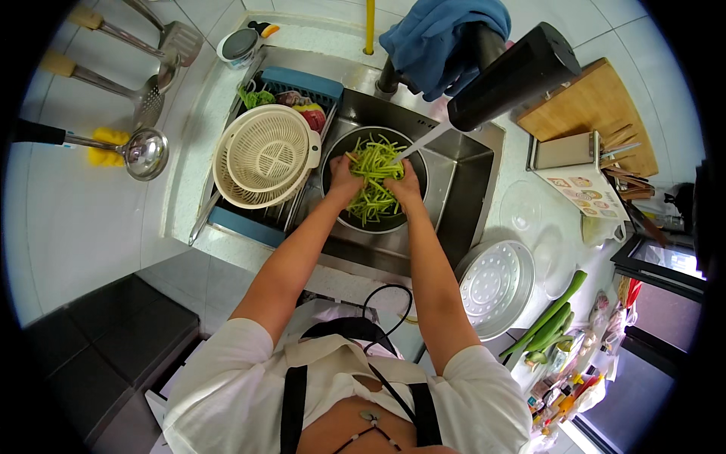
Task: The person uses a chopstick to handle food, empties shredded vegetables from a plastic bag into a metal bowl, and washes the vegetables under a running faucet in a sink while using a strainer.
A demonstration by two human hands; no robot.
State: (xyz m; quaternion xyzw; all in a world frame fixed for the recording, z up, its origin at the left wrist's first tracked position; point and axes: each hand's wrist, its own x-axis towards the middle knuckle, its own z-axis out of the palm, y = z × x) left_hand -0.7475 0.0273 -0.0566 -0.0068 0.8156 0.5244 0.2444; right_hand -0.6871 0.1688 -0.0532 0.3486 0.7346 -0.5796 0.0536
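Note:
Cut green vegetable stems (376, 206) lie heaped in a round dark-lined bowl (342, 146) in the steel sink (463, 185). My left hand (345, 181) is in the bowl at the heap's left side, its fingers closed on stems. Opposite it, my right hand (405, 184) grips stems at the right side; some of its fingertips are hidden among them. Water streams down onto the heap between the hands from a black tap (510, 79).
Two cream colanders (268, 147) sit nested on a blue-ended rack (302, 82) over the sink's left part. A blue cloth (450, 34) hangs behind. A perforated metal steamer tray (495, 287) stands right; a wooden cutting board (597, 113) leans farther back. Ladles (146, 153) hang left.

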